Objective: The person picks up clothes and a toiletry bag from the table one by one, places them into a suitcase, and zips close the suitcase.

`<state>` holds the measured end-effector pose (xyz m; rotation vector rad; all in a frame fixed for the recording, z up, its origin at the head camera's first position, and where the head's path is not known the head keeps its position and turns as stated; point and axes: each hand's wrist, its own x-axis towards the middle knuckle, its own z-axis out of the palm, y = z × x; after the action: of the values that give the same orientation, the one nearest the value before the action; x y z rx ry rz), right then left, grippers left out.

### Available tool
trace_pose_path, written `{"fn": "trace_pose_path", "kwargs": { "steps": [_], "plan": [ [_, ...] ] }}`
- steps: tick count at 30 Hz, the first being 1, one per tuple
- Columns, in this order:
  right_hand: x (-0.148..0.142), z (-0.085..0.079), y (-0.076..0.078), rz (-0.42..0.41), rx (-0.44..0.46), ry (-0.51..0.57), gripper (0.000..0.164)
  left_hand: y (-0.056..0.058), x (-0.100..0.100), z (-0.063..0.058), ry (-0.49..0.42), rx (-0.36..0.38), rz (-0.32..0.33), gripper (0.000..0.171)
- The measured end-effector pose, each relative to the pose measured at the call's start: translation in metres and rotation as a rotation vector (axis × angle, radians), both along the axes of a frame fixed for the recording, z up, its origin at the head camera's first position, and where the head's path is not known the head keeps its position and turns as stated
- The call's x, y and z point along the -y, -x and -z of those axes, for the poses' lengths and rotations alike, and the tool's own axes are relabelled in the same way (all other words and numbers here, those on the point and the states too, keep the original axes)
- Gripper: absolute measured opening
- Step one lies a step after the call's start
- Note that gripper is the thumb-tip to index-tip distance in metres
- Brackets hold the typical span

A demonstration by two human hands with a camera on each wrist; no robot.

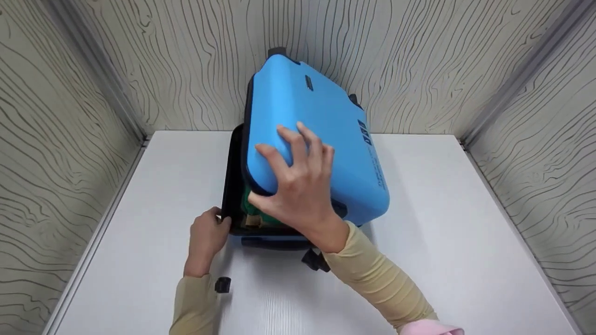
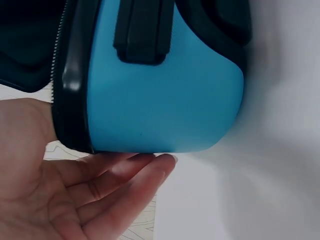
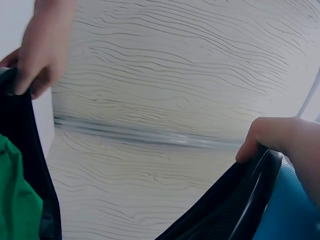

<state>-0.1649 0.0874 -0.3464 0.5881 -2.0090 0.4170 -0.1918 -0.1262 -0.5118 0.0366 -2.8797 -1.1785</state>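
A blue hard-shell suitcase (image 1: 321,116) lies partly open, its lid tilted up over the black-lined lower half (image 1: 233,200). My right hand (image 1: 300,186) grips the lid's near left corner, fingers spread over the blue shell. In the right wrist view, the right thumb (image 3: 247,150) hooks over the lid's zipper edge. At the front left corner, my left hand (image 1: 208,235) holds the lower half's rim. Its fingers (image 2: 125,200) lie along the blue outer side in the left wrist view. Green fabric (image 3: 20,195) shows inside; the lid hides most of the contents.
The suitcase rests on a white tabletop (image 1: 442,223), near the back wall (image 1: 195,70) with its wood-grain pattern. Similar panels (image 1: 549,121) stand at both sides. A black carry handle (image 1: 274,243) runs along the lower half's front. A small brown piece (image 1: 253,220) lies beside the fabric.
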Motion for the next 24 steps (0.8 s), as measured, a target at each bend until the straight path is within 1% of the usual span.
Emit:
{"fn": "trace_pose_path", "kwargs": {
  "steps": [4, 8, 13, 16, 19, 24],
  "plan": [
    [0.015, 0.014, 0.001, -0.01, 0.012, -0.093, 0.052, -0.001, 0.004, -0.001, -0.027, 0.031, 0.018, 0.038],
    [0.028, 0.032, 0.0, -0.026, 0.038, -0.203, 0.052, -0.001, 0.008, -0.002, -0.066, 0.082, 0.028, 0.042],
    [0.04, 0.055, -0.003, -0.047, 0.076, -0.322, 0.06, -0.002, 0.013, -0.001, -0.109, 0.119, 0.051, 0.042],
    [0.045, 0.066, -0.003, -0.034, 0.081, -0.382, 0.062, -0.003, 0.016, -0.001, -0.133, 0.125, 0.065, 0.044],
    [0.05, 0.074, -0.003, -0.021, 0.074, -0.428, 0.057, -0.004, 0.018, -0.001, -0.157, 0.119, 0.07, 0.046],
    [0.057, 0.086, -0.002, -0.022, 0.061, -0.467, 0.035, -0.006, 0.02, -0.003, -0.178, 0.116, 0.068, 0.047]
  ]
}}
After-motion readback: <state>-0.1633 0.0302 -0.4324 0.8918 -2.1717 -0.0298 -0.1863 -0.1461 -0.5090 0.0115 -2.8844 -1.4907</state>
